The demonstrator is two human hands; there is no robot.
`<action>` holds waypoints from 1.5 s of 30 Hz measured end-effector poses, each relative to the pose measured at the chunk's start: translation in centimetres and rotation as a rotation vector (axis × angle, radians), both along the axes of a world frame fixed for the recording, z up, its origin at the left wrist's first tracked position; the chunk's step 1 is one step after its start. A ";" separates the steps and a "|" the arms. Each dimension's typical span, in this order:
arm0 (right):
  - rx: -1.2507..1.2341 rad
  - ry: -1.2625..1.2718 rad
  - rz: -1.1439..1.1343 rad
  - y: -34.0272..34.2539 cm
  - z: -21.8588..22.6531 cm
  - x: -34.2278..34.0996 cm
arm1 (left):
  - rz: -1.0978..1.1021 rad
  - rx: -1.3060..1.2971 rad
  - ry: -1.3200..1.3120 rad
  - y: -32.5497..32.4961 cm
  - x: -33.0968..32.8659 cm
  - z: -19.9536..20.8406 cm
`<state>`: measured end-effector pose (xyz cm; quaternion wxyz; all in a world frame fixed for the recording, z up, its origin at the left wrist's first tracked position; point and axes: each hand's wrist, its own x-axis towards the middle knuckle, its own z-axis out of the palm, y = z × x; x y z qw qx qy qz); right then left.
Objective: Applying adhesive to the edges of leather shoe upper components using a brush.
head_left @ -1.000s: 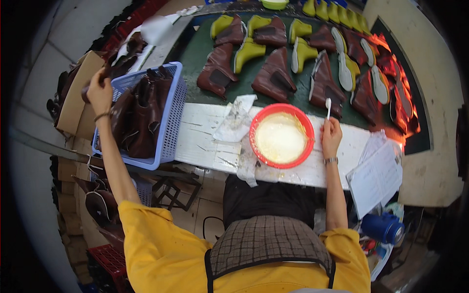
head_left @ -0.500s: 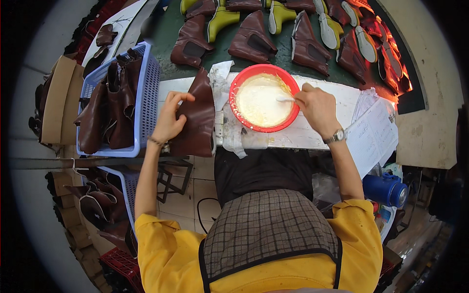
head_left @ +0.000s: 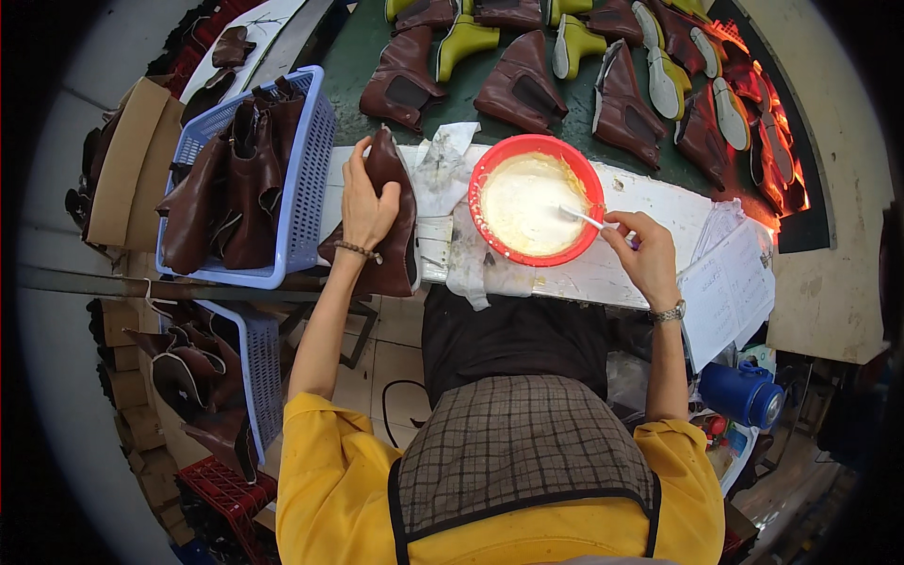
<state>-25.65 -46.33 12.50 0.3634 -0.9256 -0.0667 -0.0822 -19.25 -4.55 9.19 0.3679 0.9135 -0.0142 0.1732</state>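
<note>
My left hand [head_left: 368,202] is closed on a brown leather boot upper [head_left: 397,250], thumb on the facing side and fingers along the far-left edge. The upper stands tilted at the table's near edge, left of a stained white cloth. Between thumb and fingers of my right hand [head_left: 648,256] is a slim white-handled brush [head_left: 586,219]. Its far end reaches into the creamy white paste [head_left: 527,209], so the head is hard to make out. The paste fills a red bowl [head_left: 483,236] that stands on the white board.
A blue basket [head_left: 308,169] of brown boot uppers stands left; another basket [head_left: 261,377] sits below it. Several brown uppers [head_left: 520,85] and yellow-green boot forms [head_left: 469,47] cover the green table beyond. Written sheets [head_left: 728,292] and a blue flask [head_left: 741,394] are at right.
My left hand has shifted right and away from me, and now grips the upper, which has turned narrower to view. My right hand has drawn back right and nearer, with more brush handle showing.
</note>
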 end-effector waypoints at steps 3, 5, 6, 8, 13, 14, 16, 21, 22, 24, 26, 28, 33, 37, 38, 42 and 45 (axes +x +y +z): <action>0.038 0.004 -0.029 0.8 0.2 0.1 | 0.142 0.209 0.020 -2.4 -0.2 -1.1; 0.013 0.006 -0.024 1.4 1.0 0.0 | 0.152 0.226 0.021 -1.8 0.1 -1.7; 0.012 0.003 -0.025 1.1 0.7 -0.1 | 0.150 0.239 0.016 -1.7 0.5 -1.5; -0.026 0.010 0.013 -0.1 -0.3 -0.3 | 0.222 0.010 0.087 -0.4 0.6 -0.6; 0.190 -0.179 0.027 -1.1 0.3 0.5 | -0.305 -0.431 0.374 -1.8 -0.7 6.1; 0.189 -0.174 0.025 0.0 1.2 1.0 | -0.399 -0.483 0.609 -2.6 -1.5 7.6; 0.374 -0.178 0.225 2.8 3.6 2.0 | -0.476 -0.330 0.794 -3.5 -2.4 8.3; 0.056 -0.403 0.454 4.7 5.1 4.7 | -0.620 -0.154 0.787 -6.0 -3.8 9.8; 0.057 -0.390 0.440 4.6 4.8 4.8 | -0.585 -0.325 0.803 -6.3 -3.9 10.5; 0.060 -0.409 0.409 4.6 4.3 4.5 | -0.541 -0.496 0.815 -6.5 -4.0 11.8; 0.077 -0.427 0.344 5.1 4.1 3.5 | -0.423 -0.494 0.713 -6.2 -4.0 12.5; 0.103 -0.432 0.328 5.5 3.5 2.8 | -0.413 -0.572 0.633 -6.2 -4.2 12.4; 0.196 -0.388 0.294 6.7 2.9 1.1 | -0.336 -0.713 0.414 -6.0 -3.6 12.3; 0.198 -0.312 0.311 6.8 2.6 0.7 | -0.260 -0.633 0.265 -5.8 -2.3 11.4; 0.196 -0.310 0.309 6.5 2.4 0.8 | -0.212 -0.557 0.199 -5.5 -1.6 10.8; 0.012 -0.073 0.033 4.0 1.3 2.7 | -0.125 -0.376 0.084 -2.9 1.6 7.5; -0.532 -0.190 0.108 3.5 0.0 3.6 | -0.136 -0.291 0.168 -0.8 1.0 4.1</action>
